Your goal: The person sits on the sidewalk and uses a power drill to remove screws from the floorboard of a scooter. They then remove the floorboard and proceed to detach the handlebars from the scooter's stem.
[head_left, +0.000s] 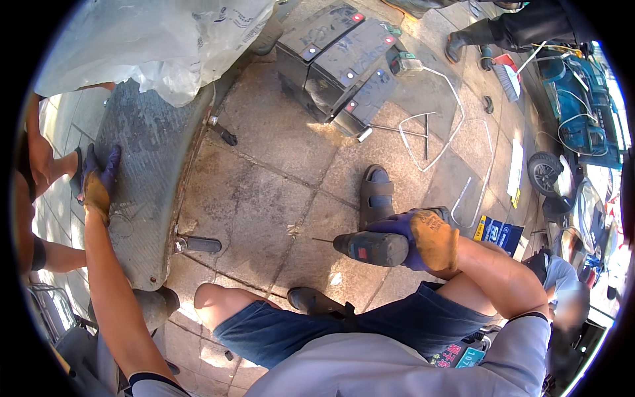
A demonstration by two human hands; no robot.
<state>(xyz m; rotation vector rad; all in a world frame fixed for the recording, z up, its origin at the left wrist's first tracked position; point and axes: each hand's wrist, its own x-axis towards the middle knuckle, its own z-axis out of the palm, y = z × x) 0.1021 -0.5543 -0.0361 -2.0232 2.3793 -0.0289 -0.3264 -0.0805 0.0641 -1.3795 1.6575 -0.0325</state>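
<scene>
My left hand, in a purple and orange work glove, lies on the outer side of a long grey ribbed panel. Its fingers are stretched out and it holds nothing. A dark cordless power drill is in my right hand, gloved the same way, above my right knee. The drill's nose points left, across the paving; whether a bit is fitted I cannot tell. Along the panel's right edge stick out a black-handled piece and a smaller dark fitting.
Several black batteries stand on the paving ahead. Right of them lie a white cable and a T-shaped metal bar. Clear plastic sheeting covers the panel's far end. Another person's bare leg is at far left, a boot far right.
</scene>
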